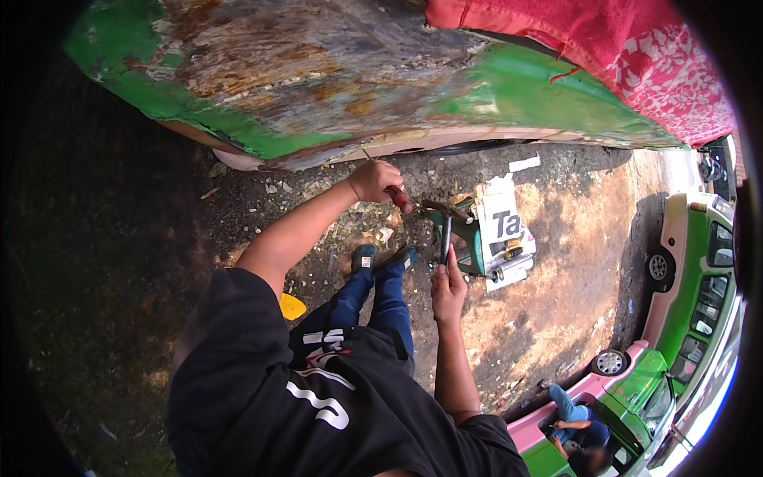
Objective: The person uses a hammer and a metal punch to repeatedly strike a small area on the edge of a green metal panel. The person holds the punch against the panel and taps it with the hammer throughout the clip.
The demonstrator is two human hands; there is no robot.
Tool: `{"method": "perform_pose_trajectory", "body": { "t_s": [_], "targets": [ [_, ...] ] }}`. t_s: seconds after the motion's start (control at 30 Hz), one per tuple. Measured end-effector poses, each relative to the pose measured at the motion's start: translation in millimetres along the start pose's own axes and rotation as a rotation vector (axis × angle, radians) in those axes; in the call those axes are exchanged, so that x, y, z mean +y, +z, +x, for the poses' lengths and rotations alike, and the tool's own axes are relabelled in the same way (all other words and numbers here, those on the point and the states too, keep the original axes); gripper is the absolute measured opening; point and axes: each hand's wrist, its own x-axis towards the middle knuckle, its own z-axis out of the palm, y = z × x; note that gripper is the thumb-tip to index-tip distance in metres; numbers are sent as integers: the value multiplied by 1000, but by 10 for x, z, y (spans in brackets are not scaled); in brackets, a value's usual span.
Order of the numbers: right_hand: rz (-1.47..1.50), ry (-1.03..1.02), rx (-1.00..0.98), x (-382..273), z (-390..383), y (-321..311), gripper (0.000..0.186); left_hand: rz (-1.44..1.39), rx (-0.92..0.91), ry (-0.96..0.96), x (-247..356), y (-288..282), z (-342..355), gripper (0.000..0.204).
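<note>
My left hand [371,181] grips a red-handled tool [402,200], its thin metal shaft pointing up at the lower edge of a car body panel [334,87]. The panel is green with a large scraped, rusty patch and a pale pink lower strip [239,159]. My right hand [447,290] holds a hammer [447,226] by its handle, head upward, below and right of the red handle. Behind the hammer stands a green stool [475,258], beside printed white sheets [499,200] with metal tools [513,265] on them.
A red patterned cloth [596,56] drapes over the panel's upper right. A yellow object [292,305] lies by my legs, with scattered debris around my feet. At right stands a green and pink van [694,302]; a person in blue [580,425] is at its open side.
</note>
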Motion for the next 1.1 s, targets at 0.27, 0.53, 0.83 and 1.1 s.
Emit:
{"method": "perform_pose_trajectory", "body": {
  "t_s": [0.27,0.53,0.83,1.1],
  "targets": [
    [-2,-578,136,265,-194,128,46,-30,68,5,-30,65,33,15],
    [-307,-526,151,167,-60,94,46,-22,101,-129,-154,68,-120,12],
    [-202,-252,100,-18,-188,-78,46,-49,219,-79,387,-60,-169,32],
    [-267,-352,21,-635,-93,-209,41,-89,345,-234,830,-159,-270,30]
  ]
}}
